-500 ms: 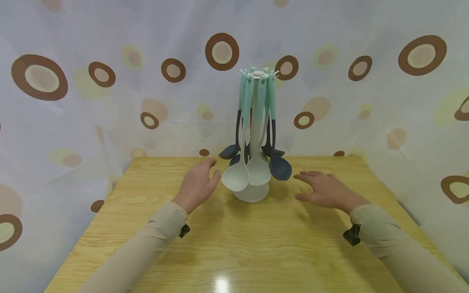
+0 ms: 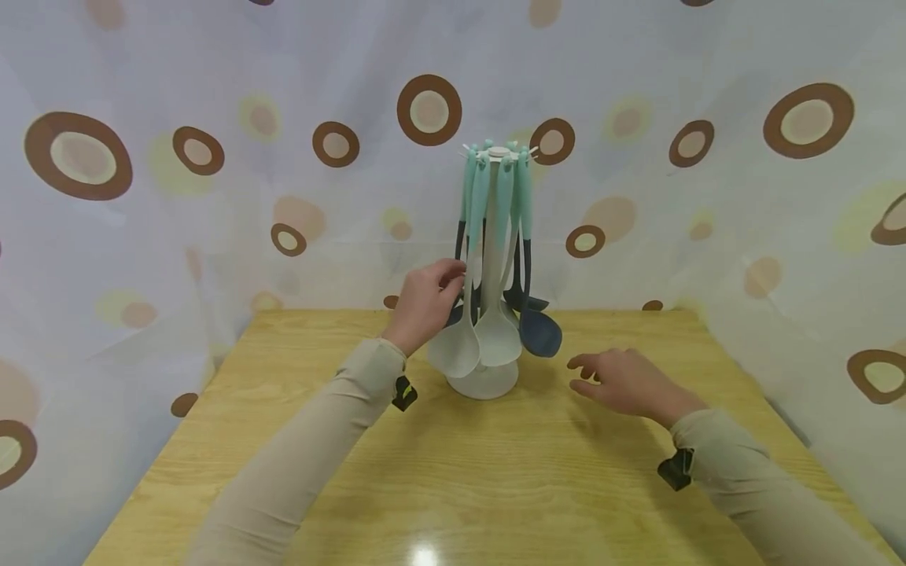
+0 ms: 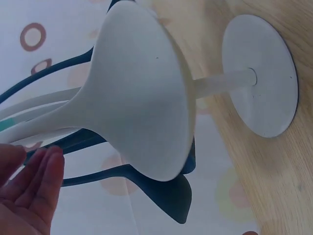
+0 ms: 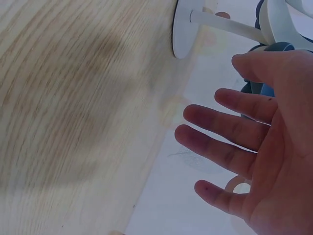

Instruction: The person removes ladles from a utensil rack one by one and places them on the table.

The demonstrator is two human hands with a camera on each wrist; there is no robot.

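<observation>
A white utensil stand (image 2: 484, 385) holds several kitchen utensils hanging by mint-green handles. At the front left hangs a white ladle (image 2: 453, 350), whose bowl fills the middle of the left wrist view. My left hand (image 2: 423, 303) is beside the stand's left side, fingers loosely bent among the hanging stems. In the left wrist view its fingertips (image 3: 55, 156) overlap the stem of a dark blue utensil (image 3: 168, 198), with no object showing between thumb and fingers. My right hand (image 2: 626, 383) hovers right of the stand, fingers spread and holding nothing, near a dark blue ladle (image 2: 541, 333).
The stand rests on a wooden table (image 2: 453, 464) toward its back edge. A white curtain with brown ring patterns (image 2: 429, 110) surrounds the table behind and on both sides. Dark wrist devices (image 2: 404, 393) sit at both cuffs.
My left hand has moved right and up, from beside the stand to the utensil stems on its left side. My right hand stays nearly in place, its fingers slightly more bent.
</observation>
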